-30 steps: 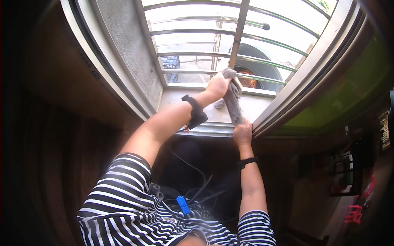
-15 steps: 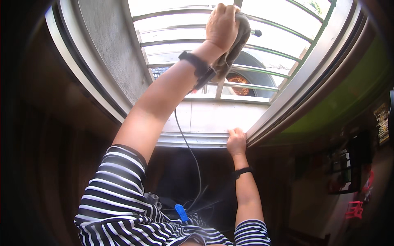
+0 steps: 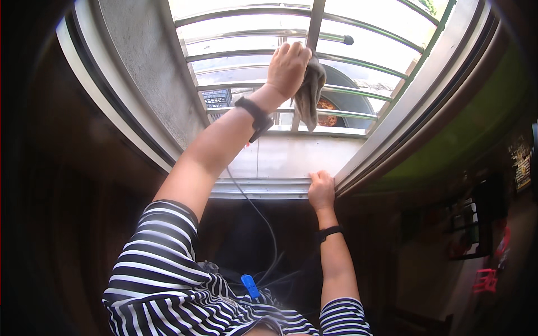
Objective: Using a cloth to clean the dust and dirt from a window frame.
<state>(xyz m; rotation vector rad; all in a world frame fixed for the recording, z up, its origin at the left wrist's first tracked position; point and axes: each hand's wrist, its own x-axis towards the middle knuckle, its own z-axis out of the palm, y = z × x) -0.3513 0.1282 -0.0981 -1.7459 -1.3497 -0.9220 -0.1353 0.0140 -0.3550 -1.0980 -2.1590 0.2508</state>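
Observation:
My left hand [image 3: 289, 68] is closed round a grey-brown cloth [image 3: 309, 95], pressing it to the upright bar [image 3: 316, 23] of a metal window grille. The cloth's loose end hangs down beside the bar, over the lower crossbars. Lower down, my right hand [image 3: 321, 190] rests at the right end of the window track [image 3: 258, 189], with its fingers curled over the rail. The palm side of both hands is hidden.
Behind the grille lie a dark round tub [image 3: 358, 103] with something orange-brown in it and a dark crate [image 3: 217, 98]. A round-capped metal pole [image 3: 336, 38] crosses behind the bars. A thin cable [image 3: 259, 207] hangs near my shirt, below the tiled sill [image 3: 280, 157].
My left hand has slid down the upright bar with the cloth, which now hangs lower. My right hand stays on the window track.

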